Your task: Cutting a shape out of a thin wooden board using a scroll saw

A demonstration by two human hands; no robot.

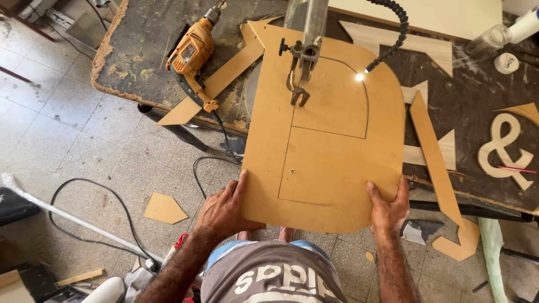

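Note:
A large brown fibreboard panel [331, 168] with a rounded outline lies flat under the arm of a scroll saw [302, 62]. A thin pencil outline and a partly cut line run across the panel, and a small hole sits near its lower left. My left hand [224, 210] grips the panel's near left edge, thumb on top. My right hand [388, 209] grips the near right edge the same way. The saw's foot and blade rest on the panel's far part, lit by a small lamp on a black flexible neck [387, 39].
An orange corded drill [192, 53] lies on the worn workbench [135, 62] at left. Offcut strips [435, 157] and a cut-out ampersand [502, 150] lie at right. Cables [90, 216] and board scraps [164, 209] lie on the tiled floor.

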